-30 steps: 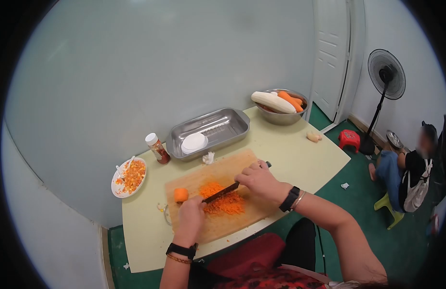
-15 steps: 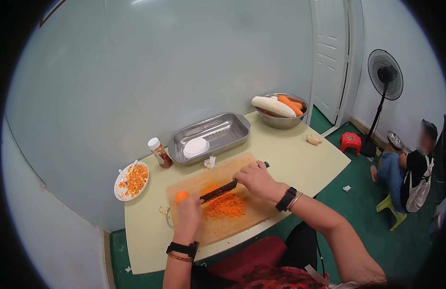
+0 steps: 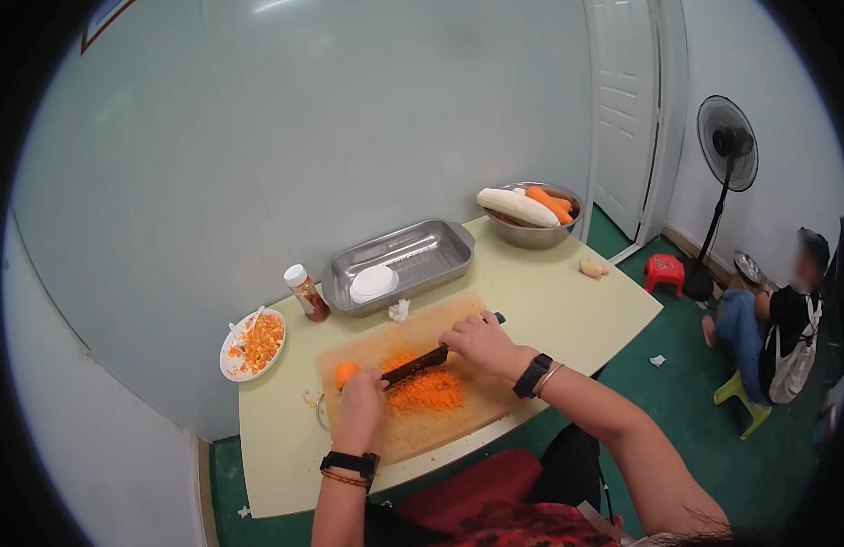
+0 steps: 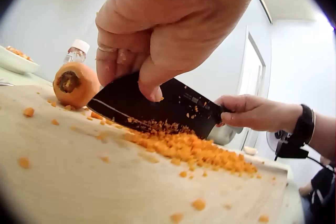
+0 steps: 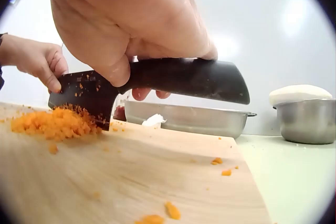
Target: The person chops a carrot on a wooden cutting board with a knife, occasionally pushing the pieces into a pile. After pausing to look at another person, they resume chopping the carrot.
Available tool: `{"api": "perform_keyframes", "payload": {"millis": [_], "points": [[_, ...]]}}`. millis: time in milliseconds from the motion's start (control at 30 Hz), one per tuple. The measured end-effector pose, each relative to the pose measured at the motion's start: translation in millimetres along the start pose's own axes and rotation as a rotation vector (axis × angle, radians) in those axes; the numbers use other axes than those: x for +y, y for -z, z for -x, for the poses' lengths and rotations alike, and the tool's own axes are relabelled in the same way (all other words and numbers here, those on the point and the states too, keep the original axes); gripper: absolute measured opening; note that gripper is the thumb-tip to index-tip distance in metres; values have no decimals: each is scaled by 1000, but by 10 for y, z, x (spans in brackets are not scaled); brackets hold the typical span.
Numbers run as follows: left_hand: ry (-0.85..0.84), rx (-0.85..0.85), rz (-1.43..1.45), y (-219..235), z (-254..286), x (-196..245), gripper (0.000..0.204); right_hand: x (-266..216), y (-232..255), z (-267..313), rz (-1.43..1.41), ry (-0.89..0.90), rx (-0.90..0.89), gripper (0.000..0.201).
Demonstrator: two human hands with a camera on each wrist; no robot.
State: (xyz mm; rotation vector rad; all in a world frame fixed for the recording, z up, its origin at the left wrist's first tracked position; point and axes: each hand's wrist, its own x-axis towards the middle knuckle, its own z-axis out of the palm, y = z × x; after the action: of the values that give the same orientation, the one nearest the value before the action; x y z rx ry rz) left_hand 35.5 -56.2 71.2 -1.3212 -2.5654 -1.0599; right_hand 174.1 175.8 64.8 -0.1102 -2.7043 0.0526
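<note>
A black-bladed kitchen knife [image 3: 416, 366] spans between both hands over a heap of finely chopped carrot [image 3: 428, 390] on the wooden cutting board [image 3: 431, 438]. The right hand [image 3: 484, 345] grips its dark handle [image 5: 184, 78], thumb close to where the blade starts. At the front end, the left hand [image 3: 362, 407] pinches the blade's spine between thumb and fingers. The blade's edge [image 4: 152, 124] sits in the carrot bits, and crumbs stick to its side. A carrot stub [image 4: 76, 84] lies on the board just beyond the left hand.
At left stands a white plate [image 3: 227, 361] of chopped food, beside a white-capped jar [image 3: 306, 294]. Behind the board is a steel tray [image 3: 440, 260] holding a white disc-shaped thing [image 3: 373, 283]. A steel bowl [image 3: 534, 239] carries a peeled white vegetable and carrots. Another person [image 3: 787, 314] sits at right.
The knife has shifted slightly over the carrot heap, both hands still holding it. Loose carrot lies a little more gathered. The head view has tilted slightly, so the table appears lower.
</note>
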Motion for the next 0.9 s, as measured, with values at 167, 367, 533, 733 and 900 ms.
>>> {"api": "perform_keyframes", "payload": {"millis": [167, 367, 533, 733, 900], "points": [[47, -35, -41, -62, -6, -119, 8, -25, -28, -14, 59, 18, 65, 21], [2, 43, -37, 22, -54, 25, 11, 22, 14, -60, -23, 14, 119, 20], [9, 55, -15, -85, -62, -97, 10, 27, -56, -58, -7, -6, 74, 20], [0, 43, -25, -53, -81, -98, 8, 34, -51, -70, 2, 25, 120, 18], [7, 55, -31, -1, -80, -73, 9, 4, 11, -99, -52, 15, 94, 19]]}}
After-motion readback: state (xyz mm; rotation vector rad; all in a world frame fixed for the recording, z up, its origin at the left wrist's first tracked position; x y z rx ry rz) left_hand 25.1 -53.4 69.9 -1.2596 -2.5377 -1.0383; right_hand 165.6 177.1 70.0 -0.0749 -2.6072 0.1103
